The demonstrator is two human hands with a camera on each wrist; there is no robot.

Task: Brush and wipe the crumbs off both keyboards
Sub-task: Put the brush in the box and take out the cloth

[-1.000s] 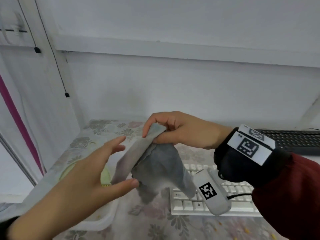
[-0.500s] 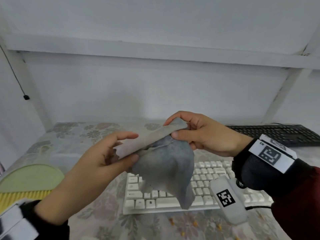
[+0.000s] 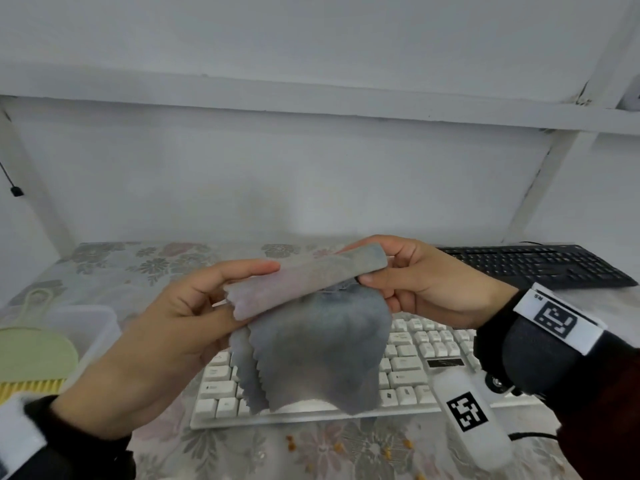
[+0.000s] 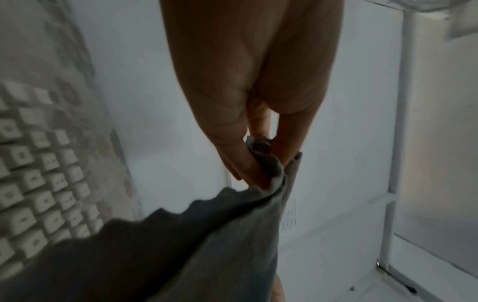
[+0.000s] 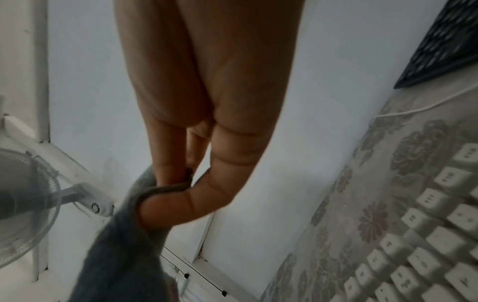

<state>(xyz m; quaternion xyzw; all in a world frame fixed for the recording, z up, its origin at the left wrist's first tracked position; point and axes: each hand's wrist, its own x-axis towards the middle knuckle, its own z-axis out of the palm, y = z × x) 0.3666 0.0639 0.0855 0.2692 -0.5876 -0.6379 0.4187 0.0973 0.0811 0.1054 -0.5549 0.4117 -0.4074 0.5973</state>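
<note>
A grey cloth (image 3: 318,351) with zigzag edges hangs in the air above the white keyboard (image 3: 405,368). My left hand (image 3: 239,292) pinches its left end between thumb and fingers, and my right hand (image 3: 374,268) pinches the folded right end. The left wrist view shows fingers (image 4: 240,161) clamped on the cloth (image 4: 181,245). In the right wrist view the thumb and fingers (image 5: 165,175) pinch the cloth (image 5: 121,245) too. A black keyboard (image 3: 540,265) lies at the back right. Orange crumbs (image 3: 339,445) dot the flowered tablecloth in front of the white keyboard.
A green brush (image 3: 31,358) with yellow bristles lies on a white tray (image 3: 93,327) at the left. A white fan (image 5: 23,208) stands off the table. A white cable (image 5: 403,112) runs across the tablecloth. A white wall and shelf frame rise behind the table.
My left hand went from open and reaching to pinching the cloth's left end. The cloth has been stretched out between both hands, and the view has swung right over the white keyboard.
</note>
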